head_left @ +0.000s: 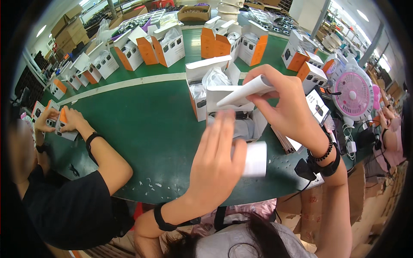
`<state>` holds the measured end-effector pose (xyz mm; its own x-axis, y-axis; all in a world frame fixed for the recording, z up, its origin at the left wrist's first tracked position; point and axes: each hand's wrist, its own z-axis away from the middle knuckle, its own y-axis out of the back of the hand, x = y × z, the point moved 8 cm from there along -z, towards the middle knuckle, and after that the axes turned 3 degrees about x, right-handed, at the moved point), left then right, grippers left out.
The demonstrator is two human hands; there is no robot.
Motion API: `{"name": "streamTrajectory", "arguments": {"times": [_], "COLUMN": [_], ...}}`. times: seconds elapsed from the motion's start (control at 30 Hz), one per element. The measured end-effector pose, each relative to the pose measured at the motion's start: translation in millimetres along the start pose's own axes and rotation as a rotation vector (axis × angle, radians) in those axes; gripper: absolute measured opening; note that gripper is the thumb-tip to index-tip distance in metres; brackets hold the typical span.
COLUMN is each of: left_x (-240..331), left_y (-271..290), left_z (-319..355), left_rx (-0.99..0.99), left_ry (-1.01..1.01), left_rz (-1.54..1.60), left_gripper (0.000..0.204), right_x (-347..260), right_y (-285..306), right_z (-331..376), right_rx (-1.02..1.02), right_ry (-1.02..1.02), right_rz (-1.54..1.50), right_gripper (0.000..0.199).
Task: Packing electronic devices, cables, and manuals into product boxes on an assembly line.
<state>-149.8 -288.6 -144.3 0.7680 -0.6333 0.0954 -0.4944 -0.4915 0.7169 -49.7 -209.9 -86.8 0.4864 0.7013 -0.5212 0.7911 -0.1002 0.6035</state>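
My right hand (286,103) pinches a folded white paper leaflet (245,91) and holds it slanted over an open white carton (232,112) on the green table (146,124). Inside the carton lies a grey bagged item (243,128). My left hand (217,161) is raised below the carton, blurred, with its fingers straight and together; a small white box (256,159) shows just behind its thumb side, and whether the hand grips it is unclear. Another open white and orange carton (202,88) with a plastic bag stands just behind.
Rows of open orange and white cartons (163,45) fill the far side of the table. A person in black at the left (73,193) handles a small box (64,127). A pink desk fan (355,92) and another person's arm are at the right. Cardboard boxes (193,13) stand further back.
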Motion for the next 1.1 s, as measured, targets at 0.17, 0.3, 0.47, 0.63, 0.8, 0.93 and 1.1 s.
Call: {"name": "streamTrajectory", "arguments": {"times": [0.17,0.3,0.47,0.63,0.8,0.93,1.1], "left_x": [-16.1,-35.9,-42.4,-58.3,-37.3,-10.7,-6.1], "left_y": [-21.2,-17.7,-8.4,-3.2,-23.3,-47.7,-44.6], "left_z": [2.9,9.2,20.7,27.7,26.4,12.2,9.0], "left_rx": [-0.229,-0.245,-0.282,-0.219,-0.153,-0.142,-0.075], "left_ry": [0.102,0.213,0.146,0.133,0.142,0.157,0.124], "left_rz": [0.057,0.199,0.175,0.167,-0.012,0.024,-0.04], "left_gripper": [0.038,0.044,0.044,0.042,0.035,0.03,0.019], "right_x": [-12.4,-10.1,-29.4,-35.3,-10.0,10.7,-2.0], "right_y": [-24.9,-42.8,-63.5,-84.2,-71.4,-43.3,-61.5], "right_z": [-10.7,-19.2,-27.3,-35.3,-27.5,-13.3,-1.4], "right_rx": [-0.088,-0.142,-0.185,-0.295,-0.278,-0.198,-0.252], "right_ry": [0.2,0.193,0.257,0.223,0.207,0.204,0.349], "right_rz": [0.206,0.236,0.219,0.317,0.24,0.239,0.359], "right_gripper": [0.024,0.023,0.023,0.024,0.024,0.025,0.022]}}
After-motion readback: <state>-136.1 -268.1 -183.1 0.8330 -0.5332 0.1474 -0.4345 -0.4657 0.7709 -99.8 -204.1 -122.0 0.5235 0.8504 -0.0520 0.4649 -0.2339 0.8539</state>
